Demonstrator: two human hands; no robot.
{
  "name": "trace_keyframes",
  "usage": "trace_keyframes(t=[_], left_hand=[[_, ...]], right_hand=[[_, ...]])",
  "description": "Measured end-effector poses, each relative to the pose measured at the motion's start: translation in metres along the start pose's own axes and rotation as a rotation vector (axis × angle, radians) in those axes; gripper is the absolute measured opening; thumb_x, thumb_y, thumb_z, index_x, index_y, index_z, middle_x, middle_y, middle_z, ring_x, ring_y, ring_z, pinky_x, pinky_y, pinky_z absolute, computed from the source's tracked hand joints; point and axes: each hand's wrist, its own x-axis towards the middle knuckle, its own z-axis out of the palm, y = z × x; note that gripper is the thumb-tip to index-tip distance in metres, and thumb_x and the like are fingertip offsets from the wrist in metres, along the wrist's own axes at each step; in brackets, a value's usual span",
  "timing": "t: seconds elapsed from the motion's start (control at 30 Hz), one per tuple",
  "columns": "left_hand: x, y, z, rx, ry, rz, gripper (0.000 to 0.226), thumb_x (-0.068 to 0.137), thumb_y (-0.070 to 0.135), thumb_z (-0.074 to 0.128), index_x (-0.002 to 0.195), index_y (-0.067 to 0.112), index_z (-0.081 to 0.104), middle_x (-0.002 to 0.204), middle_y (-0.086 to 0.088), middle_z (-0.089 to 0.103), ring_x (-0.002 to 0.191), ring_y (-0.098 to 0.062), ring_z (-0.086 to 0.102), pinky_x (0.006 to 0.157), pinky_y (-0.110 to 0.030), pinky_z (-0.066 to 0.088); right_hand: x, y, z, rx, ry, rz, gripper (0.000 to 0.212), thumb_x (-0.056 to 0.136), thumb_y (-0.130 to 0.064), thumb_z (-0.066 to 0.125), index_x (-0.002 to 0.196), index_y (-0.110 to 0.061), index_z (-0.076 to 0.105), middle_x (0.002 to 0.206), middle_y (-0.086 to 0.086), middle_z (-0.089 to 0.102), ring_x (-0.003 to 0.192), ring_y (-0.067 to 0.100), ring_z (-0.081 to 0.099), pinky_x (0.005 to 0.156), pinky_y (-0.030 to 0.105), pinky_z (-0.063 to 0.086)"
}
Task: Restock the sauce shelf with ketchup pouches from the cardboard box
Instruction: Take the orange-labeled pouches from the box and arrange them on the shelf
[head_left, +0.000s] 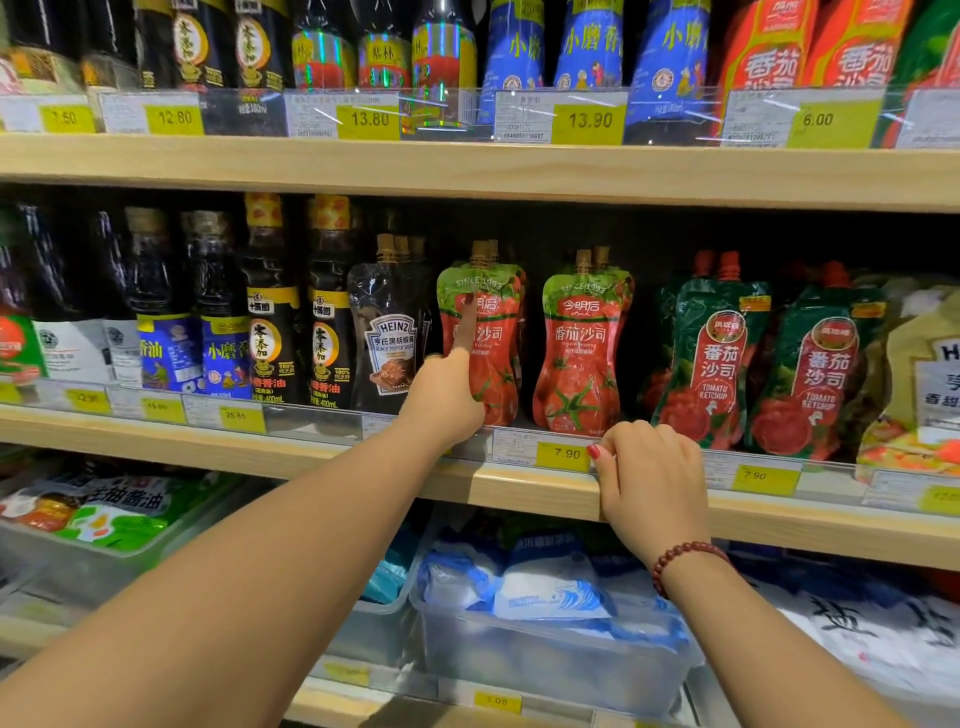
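Two red ketchup pouches with green tops and tan caps stand side by side on the middle shelf (519, 486). My left hand (447, 397) is on the left pouch (493, 332): the index finger lies straight up its front and the other fingers curl at its lower left edge. More pouches stand behind it. The right pouch (584, 348) stands upright, untouched. My right hand (649, 480), with a red bead bracelet on the wrist, has its fingers curled over the clear price rail (545, 452) just below that pouch. No cardboard box is in view.
A black Heinz pepper sauce pouch (387, 338) stands left of the ketchup, with dark bottles (270, 312) beyond it. Green tomato ketchup pouches (717, 358) stand to the right. The upper shelf holds bottles, and clear bins (545, 660) of bags sit below.
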Motion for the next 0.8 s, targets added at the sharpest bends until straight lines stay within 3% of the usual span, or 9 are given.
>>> trace_keyframes(t=[0.2,0.3,0.37,0.47,0.53,0.6,0.7,0.8], left_hand=[[-0.018,0.005,-0.021,-0.058,0.003,0.062,0.045,0.079,0.012,0.064,0.118,0.015,0.042,0.101,-0.010,0.053,0.092,-0.028,0.054,0.073,-0.034,0.047],[-0.029,0.009,-0.031,-0.008,0.054,0.117,0.039,0.082,0.013,0.061,0.121,0.013,0.052,0.113,-0.009,0.053,0.100,-0.026,0.054,0.077,-0.029,0.041],[-0.040,0.010,-0.035,-0.038,0.085,0.158,0.035,0.083,0.014,0.060,0.118,0.014,0.058,0.114,-0.008,0.057,0.100,-0.022,0.056,0.082,-0.030,0.045],[-0.064,0.005,-0.036,-0.141,0.166,0.222,0.018,0.079,0.013,0.063,0.097,0.014,0.067,0.093,-0.004,0.067,0.084,-0.015,0.062,0.080,-0.033,0.052],[-0.085,-0.006,-0.029,-0.201,0.218,0.222,0.009,0.078,0.012,0.064,0.084,0.018,0.068,0.078,0.006,0.067,0.071,-0.001,0.059,0.071,-0.016,0.049],[-0.108,-0.023,-0.016,-0.242,0.219,0.167,0.009,0.078,0.013,0.065,0.076,0.022,0.066,0.068,0.013,0.063,0.062,0.003,0.057,0.064,-0.012,0.046],[-0.138,-0.055,0.007,-0.207,0.146,0.110,0.008,0.078,0.014,0.065,0.074,0.021,0.068,0.067,0.009,0.066,0.063,-0.004,0.060,0.063,-0.018,0.048],[-0.159,-0.076,0.021,-0.181,0.080,0.069,0.009,0.079,0.013,0.065,0.077,0.021,0.069,0.071,0.008,0.065,0.065,-0.001,0.059,0.062,-0.004,0.041]], right_hand=[[0.002,-0.004,-0.014,0.002,-0.086,-0.021,0.016,0.093,-0.037,0.042,0.082,-0.027,0.048,0.080,-0.008,0.049,0.081,0.016,0.047,0.080,0.032,0.033],[0.002,0.000,-0.027,0.031,-0.154,-0.081,0.019,0.091,-0.036,0.048,0.104,-0.024,0.055,0.097,-0.003,0.057,0.094,0.020,0.049,0.085,0.033,0.034],[-0.003,0.002,-0.035,0.115,-0.101,-0.143,0.026,0.089,-0.028,0.055,0.113,-0.019,0.057,0.106,0.002,0.058,0.100,0.023,0.049,0.087,0.034,0.036],[-0.021,-0.002,-0.041,0.242,0.077,-0.197,0.019,0.084,-0.019,0.062,0.102,-0.014,0.062,0.098,0.005,0.061,0.095,0.027,0.052,0.081,0.034,0.036],[-0.040,-0.006,-0.037,0.331,0.119,-0.201,0.013,0.083,-0.016,0.063,0.096,-0.011,0.065,0.092,0.006,0.064,0.090,0.028,0.055,0.078,0.037,0.040],[-0.061,-0.007,-0.027,0.393,0.122,-0.213,0.008,0.083,-0.014,0.061,0.089,-0.010,0.066,0.085,0.006,0.065,0.084,0.029,0.056,0.074,0.041,0.042],[-0.088,0.000,-0.010,0.368,0.118,-0.246,0.008,0.082,-0.012,0.059,0.083,-0.011,0.067,0.078,0.004,0.065,0.077,0.027,0.058,0.068,0.037,0.039],[-0.107,0.010,0.001,0.324,0.038,-0.212,0.008,0.081,-0.013,0.059,0.081,-0.011,0.067,0.075,0.005,0.063,0.073,0.028,0.056,0.069,0.033,0.033]])
